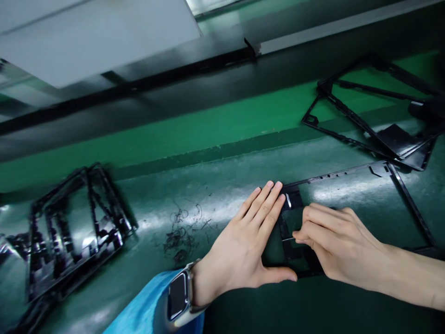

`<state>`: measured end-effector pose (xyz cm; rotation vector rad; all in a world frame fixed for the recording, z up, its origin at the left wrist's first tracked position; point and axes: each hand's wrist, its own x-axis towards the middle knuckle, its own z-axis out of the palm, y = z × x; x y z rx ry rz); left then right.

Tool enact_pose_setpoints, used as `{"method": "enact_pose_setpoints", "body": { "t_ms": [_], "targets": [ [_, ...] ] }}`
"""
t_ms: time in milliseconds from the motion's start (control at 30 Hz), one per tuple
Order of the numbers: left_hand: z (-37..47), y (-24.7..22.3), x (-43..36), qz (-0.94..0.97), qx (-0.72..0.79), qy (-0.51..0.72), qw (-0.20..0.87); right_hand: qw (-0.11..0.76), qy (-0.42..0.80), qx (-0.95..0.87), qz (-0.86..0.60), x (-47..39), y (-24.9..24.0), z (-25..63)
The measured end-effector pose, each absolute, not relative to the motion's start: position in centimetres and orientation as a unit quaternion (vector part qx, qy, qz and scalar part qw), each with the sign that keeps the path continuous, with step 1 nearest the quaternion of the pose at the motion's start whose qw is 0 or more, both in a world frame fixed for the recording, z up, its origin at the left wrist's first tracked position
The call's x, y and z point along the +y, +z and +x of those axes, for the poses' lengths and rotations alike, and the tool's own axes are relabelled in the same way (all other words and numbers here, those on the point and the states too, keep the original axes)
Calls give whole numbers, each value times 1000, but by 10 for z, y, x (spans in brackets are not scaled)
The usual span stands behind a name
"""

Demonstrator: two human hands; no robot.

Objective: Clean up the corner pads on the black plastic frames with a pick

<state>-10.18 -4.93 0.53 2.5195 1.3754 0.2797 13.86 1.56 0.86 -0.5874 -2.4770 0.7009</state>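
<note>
A black plastic frame (413, 204) lies flat on the green table. My left hand (243, 246) rests spread out at the frame's left end, with its fingertips by the upper left corner and its thumb stretched toward the lower edge. Fingers pinched, my right hand (333, 241) is over the same end of the frame. A thin, shiny metal tip (288, 239) sticks out from its fingertips toward the frame's left bar. Most of that tool is hidden inside the hand.
Black shavings (182, 229) are scattered left of my left hand. A pile of black frames (76, 232) stands at the left. More black frames (365, 125) overlap at the upper right. Behind are a dark rail (156, 81) and a pale panel (104, 37).
</note>
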Motion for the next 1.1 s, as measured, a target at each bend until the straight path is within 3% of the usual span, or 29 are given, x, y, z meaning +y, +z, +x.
{"method": "enact_pose_setpoints", "body": {
  "t_ms": [1100],
  "targets": [
    [-102, 4, -49, 868, 470, 103, 123, 243, 278, -903, -218, 16, 9, 140]
  ]
}}
